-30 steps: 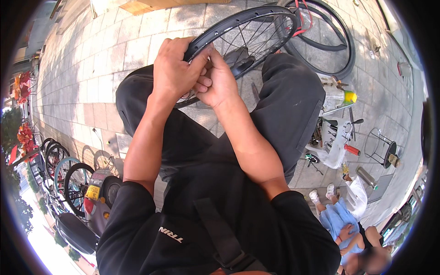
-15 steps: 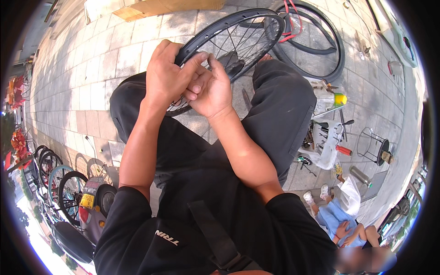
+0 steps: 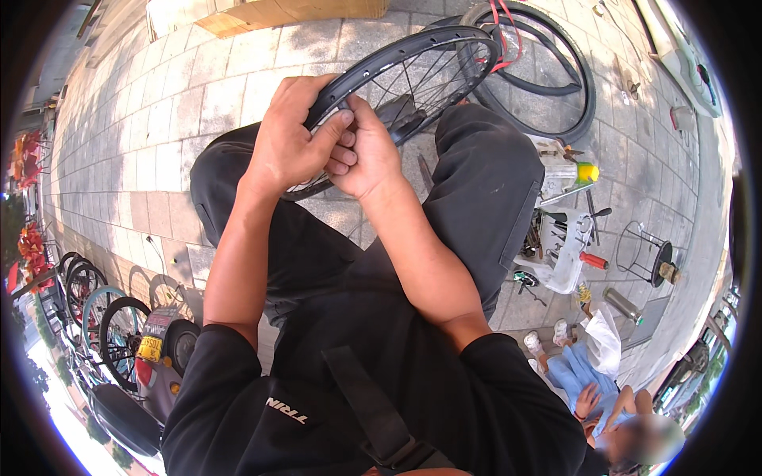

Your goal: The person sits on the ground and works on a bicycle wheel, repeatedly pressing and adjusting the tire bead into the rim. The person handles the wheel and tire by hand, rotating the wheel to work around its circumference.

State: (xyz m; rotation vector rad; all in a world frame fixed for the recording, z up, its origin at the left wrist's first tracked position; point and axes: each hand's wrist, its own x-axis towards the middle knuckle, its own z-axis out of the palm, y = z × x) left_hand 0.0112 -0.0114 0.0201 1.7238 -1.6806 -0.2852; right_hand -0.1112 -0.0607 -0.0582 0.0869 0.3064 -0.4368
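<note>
A bicycle wheel with a bare black rim and thin spokes stands tilted between my knees, its lower part hidden by my hands and legs. My left hand is closed round the rim's near left side, thumb pointing toward my other hand. Against it, my right hand is turned palm up with its fingers curled. One digit reaches up to the rim's inner edge beside the spokes. Whatever those curled fingers pinch is hidden. A dark piece shows by the spokes, its kind unclear.
Beyond my right knee lies a tyre with a red strap. A white tool tray, a wire-framed stool and a bottle stand at right, near a seated person. Parked bicycles line the left; cardboard lies ahead.
The wheel has tilted or turned slightly to the right. My right hand's upper digit has shifted left and up against the rim; my left hand keeps its hold.
</note>
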